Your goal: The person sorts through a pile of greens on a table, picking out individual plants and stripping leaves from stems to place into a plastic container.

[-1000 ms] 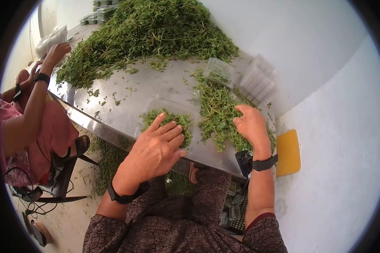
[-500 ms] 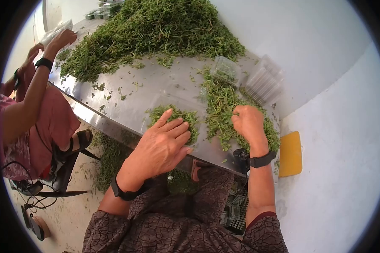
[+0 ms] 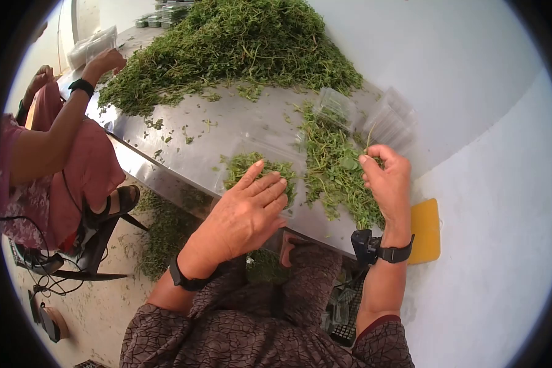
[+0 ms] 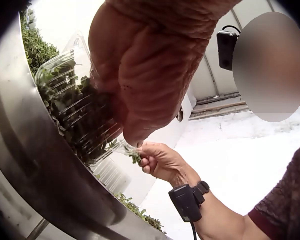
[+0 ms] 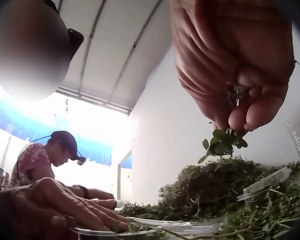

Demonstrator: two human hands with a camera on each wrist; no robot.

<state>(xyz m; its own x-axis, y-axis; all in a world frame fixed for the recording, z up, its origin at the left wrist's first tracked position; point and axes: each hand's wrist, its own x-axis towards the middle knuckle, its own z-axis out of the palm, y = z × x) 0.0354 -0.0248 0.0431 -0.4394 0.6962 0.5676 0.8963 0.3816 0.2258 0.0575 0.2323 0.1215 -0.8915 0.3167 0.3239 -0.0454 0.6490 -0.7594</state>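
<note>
My left hand (image 3: 242, 211) lies with straight fingers on the green leafy sprigs (image 3: 248, 165) that fill a clear plastic box (image 4: 72, 107) at the table's front edge. The box's clear lid (image 3: 270, 150) is folded back behind it. Over a small heap of greens (image 3: 334, 168) to the right, my right hand (image 3: 391, 184) pinches a leafy sprig (image 5: 222, 145) between thumb and fingers. The sprig's thin stem sticks up past the fingertips in the head view, and its leaves hang below them in the right wrist view.
A large mound of greens (image 3: 239, 55) covers the back of the metal table (image 3: 190, 132). Nested clear boxes (image 3: 389, 116) and another box (image 3: 335, 107) stand at the right by the wall. Another person (image 3: 67, 147) sits at the left. A yellow board (image 3: 426, 230) leans on the wall.
My right hand was down in the small heap and has lifted up and to the right, now with a sprig in its fingers. The left hand stays on the box's greens.
</note>
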